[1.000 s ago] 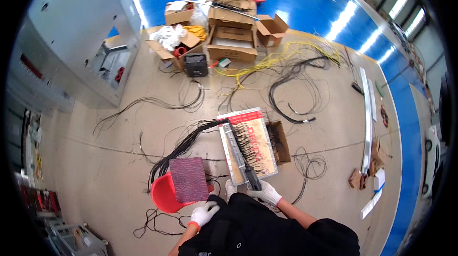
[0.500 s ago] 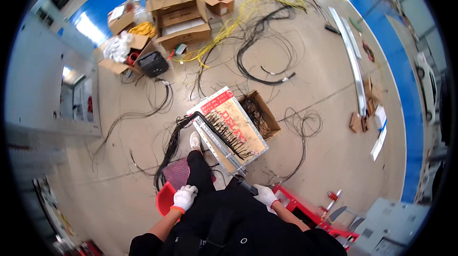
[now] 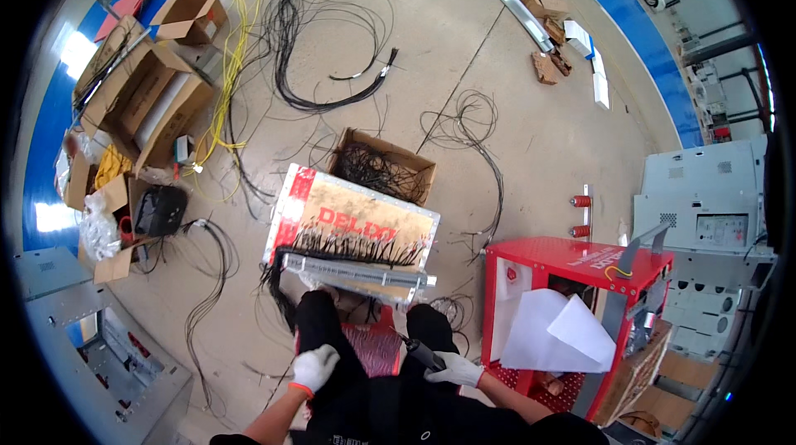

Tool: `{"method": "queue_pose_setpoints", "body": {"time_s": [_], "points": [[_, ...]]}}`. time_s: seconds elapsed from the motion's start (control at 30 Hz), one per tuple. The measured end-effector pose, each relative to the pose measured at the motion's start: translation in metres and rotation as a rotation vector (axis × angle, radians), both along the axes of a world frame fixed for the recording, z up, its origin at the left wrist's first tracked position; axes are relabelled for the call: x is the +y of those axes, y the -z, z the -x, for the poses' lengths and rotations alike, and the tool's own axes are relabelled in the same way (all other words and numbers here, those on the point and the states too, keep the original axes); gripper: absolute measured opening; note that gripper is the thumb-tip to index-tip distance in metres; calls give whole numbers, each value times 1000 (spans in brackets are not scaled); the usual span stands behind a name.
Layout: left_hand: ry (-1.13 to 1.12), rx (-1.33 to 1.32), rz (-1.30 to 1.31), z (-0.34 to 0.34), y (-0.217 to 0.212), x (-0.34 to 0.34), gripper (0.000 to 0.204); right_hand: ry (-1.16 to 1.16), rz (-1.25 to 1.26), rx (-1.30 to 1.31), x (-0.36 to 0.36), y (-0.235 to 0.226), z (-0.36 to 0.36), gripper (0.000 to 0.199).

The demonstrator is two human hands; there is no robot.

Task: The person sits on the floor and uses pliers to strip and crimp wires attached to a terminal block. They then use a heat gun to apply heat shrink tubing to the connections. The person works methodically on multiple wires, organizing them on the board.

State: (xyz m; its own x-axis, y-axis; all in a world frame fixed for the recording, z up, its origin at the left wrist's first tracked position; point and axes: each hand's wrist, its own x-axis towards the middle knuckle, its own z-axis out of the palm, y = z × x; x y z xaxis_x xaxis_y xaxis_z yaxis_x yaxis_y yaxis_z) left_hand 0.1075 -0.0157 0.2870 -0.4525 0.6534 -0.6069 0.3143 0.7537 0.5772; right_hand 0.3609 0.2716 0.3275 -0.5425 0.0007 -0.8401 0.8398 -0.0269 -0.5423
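My left hand [image 3: 314,367], in a white knit glove with an orange cuff, rests on my left thigh with its fingers curled in and nothing seen in them. My gloved right hand [image 3: 455,370] is closed round a dark hand-held tool [image 3: 425,355] with a slim tip, perhaps a power screwdriver. In front of my knees stands a wooden box [image 3: 365,204] with metal edging and red lettering. A grey slotted rail [image 3: 356,270] lies along its near edge. A row of black wires [image 3: 356,249] fans out beside the rail, their bundle hanging off the left end.
Behind the box is a cardboard carton [image 3: 424,173] of tangled black wire. A red cabinet [image 3: 572,256] with white paper sheets [image 3: 557,331] stands at right. Cable coils [image 3: 332,103] and yellow cable [image 3: 222,105] lie on the floor. Cartons [image 3: 157,97] fill the left.
My view has swung to the right, bringing the red cabinet fully into sight. The box now lies squarely before my knees. My right hand still holds the tool.
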Motion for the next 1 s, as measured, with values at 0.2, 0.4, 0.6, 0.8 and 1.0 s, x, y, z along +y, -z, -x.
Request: {"method": "queue_pose_setpoints", "body": {"time_s": [0.2,0.4,0.6,0.8,1.0], "points": [[460,276,-254,86,177,11,12,870,-449,168,42,213,-19,19],[610,402,-418,120,237,5,9,1521,-260,593,73,326,-43,23],[610,744,-608,81,259,-37,11,1411,-72,955,64,332,-40,20],[204,922,-626,24,245,-41,7,1398,87,1215,16,330,-7,17],[-362,-73,-856,-47,243,-83,16,1016,295,1292,-26,300,-45,16]]}}
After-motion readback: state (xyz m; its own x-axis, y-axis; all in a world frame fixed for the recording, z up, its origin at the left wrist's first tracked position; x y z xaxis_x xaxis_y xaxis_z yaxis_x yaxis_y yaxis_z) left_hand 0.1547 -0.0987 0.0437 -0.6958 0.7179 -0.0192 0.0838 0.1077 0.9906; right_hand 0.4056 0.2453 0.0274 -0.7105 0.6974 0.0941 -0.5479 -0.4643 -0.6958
